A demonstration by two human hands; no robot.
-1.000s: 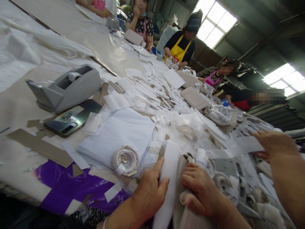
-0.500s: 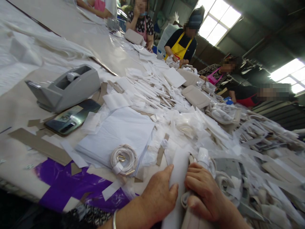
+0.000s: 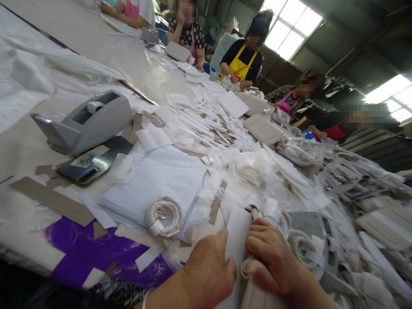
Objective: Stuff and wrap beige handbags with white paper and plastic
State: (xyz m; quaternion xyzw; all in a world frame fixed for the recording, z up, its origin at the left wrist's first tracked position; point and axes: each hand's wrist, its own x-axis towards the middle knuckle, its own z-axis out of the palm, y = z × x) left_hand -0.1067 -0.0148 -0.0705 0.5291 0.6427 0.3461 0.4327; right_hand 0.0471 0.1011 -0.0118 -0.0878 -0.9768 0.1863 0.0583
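Head view: a co-worker's arm had left the frame's right side, leaving the work, I judged, to two hands: right hand [image 3: 270,256] clenched round beige item [image 3: 259,297], lower centre; left hand [image 3: 209,268] against adjoining white strip [image 3: 237,229], grip indeterminable.

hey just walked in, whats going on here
Someone is working with both bare hands at a cluttered table. Their left hand is against a long white strip, while their right hand grips a beige piece just beside it. A coiled strap lies at the near edge of a stack of white sheets, with a phone and a gray tape dispenser beyond. Farther along, a person in a yellow apron and others are at the table too.
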